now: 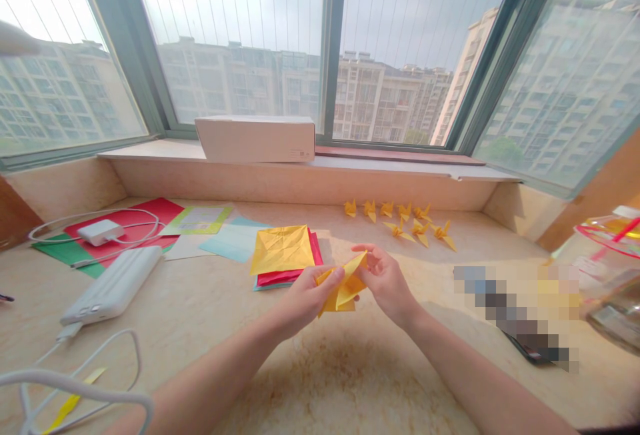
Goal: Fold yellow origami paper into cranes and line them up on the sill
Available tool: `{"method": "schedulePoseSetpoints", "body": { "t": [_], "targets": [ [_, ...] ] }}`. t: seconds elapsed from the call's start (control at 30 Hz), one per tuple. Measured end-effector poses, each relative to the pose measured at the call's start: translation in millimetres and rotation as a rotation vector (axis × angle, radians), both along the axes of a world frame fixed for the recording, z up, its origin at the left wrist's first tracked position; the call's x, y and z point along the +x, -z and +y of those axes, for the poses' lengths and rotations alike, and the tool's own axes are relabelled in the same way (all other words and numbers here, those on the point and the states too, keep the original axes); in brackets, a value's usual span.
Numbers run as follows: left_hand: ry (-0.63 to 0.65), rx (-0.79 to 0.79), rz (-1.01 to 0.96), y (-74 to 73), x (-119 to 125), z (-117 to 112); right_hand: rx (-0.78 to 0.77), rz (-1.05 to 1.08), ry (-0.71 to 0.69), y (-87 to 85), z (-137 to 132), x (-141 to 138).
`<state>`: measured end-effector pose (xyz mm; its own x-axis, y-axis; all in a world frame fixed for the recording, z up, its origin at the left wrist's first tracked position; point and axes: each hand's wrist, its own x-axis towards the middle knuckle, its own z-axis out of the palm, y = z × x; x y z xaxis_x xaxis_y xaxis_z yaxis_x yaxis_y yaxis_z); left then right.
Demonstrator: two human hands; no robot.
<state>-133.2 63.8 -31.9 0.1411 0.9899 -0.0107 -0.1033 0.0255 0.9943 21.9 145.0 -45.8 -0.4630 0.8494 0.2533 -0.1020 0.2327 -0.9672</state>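
Observation:
My left hand [310, 298] and my right hand [385, 281] both pinch a folded piece of yellow origami paper [343, 286] above the marble counter [350, 381]. The paper has several pointed flaps, and my fingers hide part of it. Just beyond my left hand lies a stack of origami paper [283, 255], with a creased yellow sheet on top and red below. Farther ahead, several small yellow paper cranes [400, 221] stand in loose rows.
At left are a white power bank [113, 285], a white charger [100, 231] with cables on red and green sheets [127, 221], and loose pale sheets [235, 239]. A pixelated phone [530, 348] lies right. A white box [255, 138] sits on the windowsill.

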Motion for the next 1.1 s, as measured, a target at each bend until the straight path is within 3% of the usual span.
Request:
{"method": "schedulePoseSetpoints", "body": {
  "t": [0.17, 0.33, 0.6, 0.87, 1.1],
  "targets": [
    [-0.015, -0.003, -0.012, -3.8, 1, -2, 0.025, 0.006, 0.027, -3.4, 0, 3],
    [-0.033, 0.005, 0.071, 1.2, 0, 0, 0.049, 0.013, 0.036, -0.5, 0, 4],
    [-0.193, 0.137, 0.284, 6.7, -2, 6, 0.07, -0.004, 0.057, 0.1, 1, 3],
    [-0.121, 0.122, 0.297, 7.4, -3, 3, 0.019, 0.084, 0.097, -5.8, -2, 4],
    [-0.201, 0.171, 0.264, 3.3, -3, 3, -0.022, 0.112, 0.121, -4.8, -1, 2]
  ]
}}
